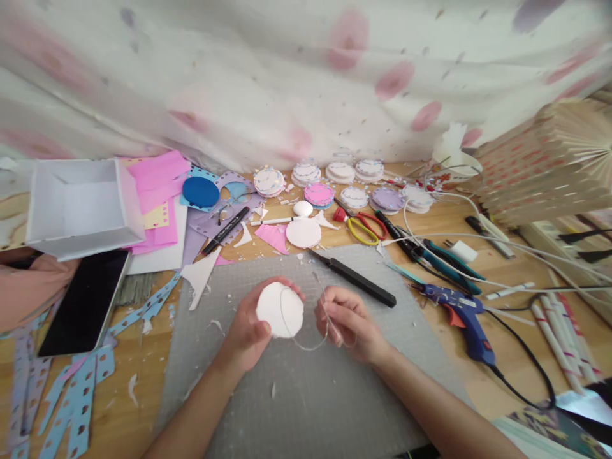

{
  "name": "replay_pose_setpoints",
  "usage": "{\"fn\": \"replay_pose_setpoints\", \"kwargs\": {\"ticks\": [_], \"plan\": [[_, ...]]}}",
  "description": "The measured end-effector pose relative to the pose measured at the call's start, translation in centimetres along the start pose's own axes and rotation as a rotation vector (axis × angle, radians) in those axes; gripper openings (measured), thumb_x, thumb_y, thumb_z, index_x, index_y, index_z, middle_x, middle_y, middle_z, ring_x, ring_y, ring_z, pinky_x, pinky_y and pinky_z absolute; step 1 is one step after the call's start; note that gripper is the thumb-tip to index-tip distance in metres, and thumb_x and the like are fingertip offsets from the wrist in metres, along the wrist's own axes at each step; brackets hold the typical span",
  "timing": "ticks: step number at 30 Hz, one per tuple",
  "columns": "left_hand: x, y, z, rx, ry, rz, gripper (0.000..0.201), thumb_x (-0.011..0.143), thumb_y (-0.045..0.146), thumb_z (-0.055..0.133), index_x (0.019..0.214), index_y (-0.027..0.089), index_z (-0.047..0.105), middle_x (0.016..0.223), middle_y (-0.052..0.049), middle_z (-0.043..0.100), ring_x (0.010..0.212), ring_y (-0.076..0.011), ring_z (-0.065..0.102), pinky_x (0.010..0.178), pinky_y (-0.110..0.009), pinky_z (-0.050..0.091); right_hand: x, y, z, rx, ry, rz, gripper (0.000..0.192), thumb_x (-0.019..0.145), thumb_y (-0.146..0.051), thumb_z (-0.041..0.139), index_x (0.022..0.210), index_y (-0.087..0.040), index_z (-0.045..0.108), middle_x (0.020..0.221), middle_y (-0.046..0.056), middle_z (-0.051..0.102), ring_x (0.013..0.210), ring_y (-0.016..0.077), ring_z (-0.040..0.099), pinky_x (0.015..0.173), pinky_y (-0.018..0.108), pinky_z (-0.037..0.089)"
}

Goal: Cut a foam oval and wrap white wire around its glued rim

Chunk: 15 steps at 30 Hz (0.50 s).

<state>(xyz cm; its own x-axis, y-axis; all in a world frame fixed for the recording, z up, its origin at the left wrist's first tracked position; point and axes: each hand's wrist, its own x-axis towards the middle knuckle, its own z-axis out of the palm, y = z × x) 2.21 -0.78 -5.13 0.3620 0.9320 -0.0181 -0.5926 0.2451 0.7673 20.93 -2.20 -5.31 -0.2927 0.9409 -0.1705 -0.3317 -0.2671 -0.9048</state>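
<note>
Held up over the grey cutting mat point(306, 395) is a round white foam disc point(273, 313), gripped by its edge in my left hand point(249, 331). A thin pale thread point(306, 349) loops across the disc's face and runs over to my right hand point(349, 319), whose thumb and fingers pinch it. Just beyond my hands a black craft knife point(358, 280) lies slanted on the mat. Behind it rests another white disc point(303, 234) on the table.
Decorated round discs point(319, 194) stand in rows at the back. Scissors point(366, 228), pliers point(452, 264) and a blue glue gun point(461, 312) lie right, with white cables crossing there. Left are a white box point(83, 207), a phone point(83, 303) and blue paper strips point(81, 405).
</note>
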Motion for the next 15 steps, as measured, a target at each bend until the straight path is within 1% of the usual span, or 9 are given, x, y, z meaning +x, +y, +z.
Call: {"fn": "replay_pose_setpoints", "kwargs": {"ticks": [2, 4, 7, 9, 11, 12, 13, 14, 15], "plan": [[0.3, 0.3, 0.1, -0.035, 0.069, 0.054, 0.058, 0.066, 0.051, 0.078, 0.112, 0.018, 0.066, 0.112, -0.008, 0.069, 0.110, -0.0228, 0.062, 0.099, -0.029, 0.047, 0.4, -0.1, -0.2, -0.027, 0.064, -0.019, 0.035, 0.082, -0.052, 0.057, 0.068, -0.021, 0.048, 0.043, -0.010, 0.037, 0.035, 0.0066, 0.030, 0.038, 0.019, 0.028], [0.6, 0.9, 0.1, -0.122, 0.161, 0.089, 0.050, 0.072, 0.050, 0.073, 0.109, 0.017, 0.067, 0.112, -0.010, 0.069, 0.111, -0.0229, 0.062, 0.100, -0.031, 0.046, 1.0, -0.3, -0.4, -0.091, 0.119, -0.033, 0.034, 0.083, -0.051, 0.054, 0.069, -0.021, 0.048, 0.044, -0.010, 0.038, 0.037, 0.0067, 0.030, 0.038, 0.018, 0.027], [0.9, 1.8, -0.1, -0.297, 0.301, 0.078, 0.040, 0.075, 0.043, 0.071, 0.105, 0.016, 0.068, 0.106, -0.013, 0.071, 0.098, -0.0216, 0.068, 0.090, -0.031, 0.053, 1.8, -0.7, -0.9, -0.253, 0.159, -0.004, 0.031, 0.083, -0.047, 0.059, 0.073, -0.017, 0.059, 0.045, -0.007, 0.047, 0.038, 0.0067, 0.034, 0.039, 0.019, 0.026], [0.9, 2.2, -0.3, -0.344, 0.337, 0.069, 0.037, 0.075, 0.036, 0.072, 0.107, 0.018, 0.066, 0.103, -0.012, 0.072, 0.089, -0.0186, 0.070, 0.082, -0.027, 0.056, 1.5, -1.1, -1.2, -0.351, 0.178, 0.013, 0.029, 0.080, -0.043, 0.063, 0.081, -0.014, 0.065, 0.045, -0.005, 0.051, 0.038, 0.0077, 0.037, 0.039, 0.019, 0.028], [0.9, 2.3, -0.4, -0.343, 0.341, 0.078, 0.039, 0.074, 0.029, 0.074, 0.111, 0.021, 0.064, 0.102, -0.009, 0.073, 0.088, -0.0178, 0.070, 0.079, -0.024, 0.056, -0.1, -1.7, -1.7, -0.450, 0.249, -0.019, 0.029, 0.079, -0.040, 0.064, 0.094, -0.014, 0.067, 0.048, -0.005, 0.052, 0.041, 0.0096, 0.042, 0.043, 0.020, 0.033], [0.8, 2.2, -0.5, -0.338, 0.338, 0.083, 0.041, 0.074, 0.026, 0.074, 0.113, 0.023, 0.063, 0.102, -0.008, 0.072, 0.090, -0.0183, 0.070, 0.079, -0.024, 0.057, -1.4, -1.9, -2.0, -0.511, 0.316, -0.059, 0.030, 0.080, -0.037, 0.064, 0.101, -0.015, 0.066, 0.051, -0.005, 0.053, 0.046, 0.0111, 0.046, 0.047, 0.022, 0.037], [0.8, 2.1, -0.4, -0.336, 0.336, 0.087, 0.043, 0.073, 0.024, 0.075, 0.115, 0.025, 0.062, 0.102, -0.007, 0.072, 0.091, -0.0190, 0.070, 0.080, -0.025, 0.057, -3.0, -2.1, -2.5, -0.667, 0.423, -0.131, 0.033, 0.081, -0.037, 0.062, 0.107, -0.017, 0.064, 0.056, -0.004, 0.055, 0.051, 0.0129, 0.051, 0.052, 0.023, 0.041], [0.8, 2.1, -0.4, -0.336, 0.333, 0.088, 0.045, 0.073, 0.023, 0.076, 0.115, 0.026, 0.062, 0.102, -0.006, 0.072, 0.093, -0.0197, 0.070, 0.082, -0.026, 0.056, -4.8, -2.2, -3.0, -0.790, 0.542, -0.194, 0.034, 0.084, -0.038, 0.057, 0.111, -0.018, 0.062, 0.061, -0.002, 0.058, 0.056, 0.0148, 0.055, 0.056, 0.025, 0.044], [0.8, 2.0, -0.2, -0.337, 0.329, 0.088, 0.046, 0.072, 0.024, 0.076, 0.116, 0.026, 0.062, 0.103, -0.006, 0.072, 0.094, -0.0206, 0.070, 0.083, -0.027, 0.056, -6.7, -2.4, -3.8, -0.879, 0.687, -0.246, 0.034, 0.084, -0.039, 0.056, 0.110, -0.018, 0.062, 0.065, 0.000, 0.060, 0.058, 0.0168, 0.059, 0.058, 0.028, 0.047]]}}
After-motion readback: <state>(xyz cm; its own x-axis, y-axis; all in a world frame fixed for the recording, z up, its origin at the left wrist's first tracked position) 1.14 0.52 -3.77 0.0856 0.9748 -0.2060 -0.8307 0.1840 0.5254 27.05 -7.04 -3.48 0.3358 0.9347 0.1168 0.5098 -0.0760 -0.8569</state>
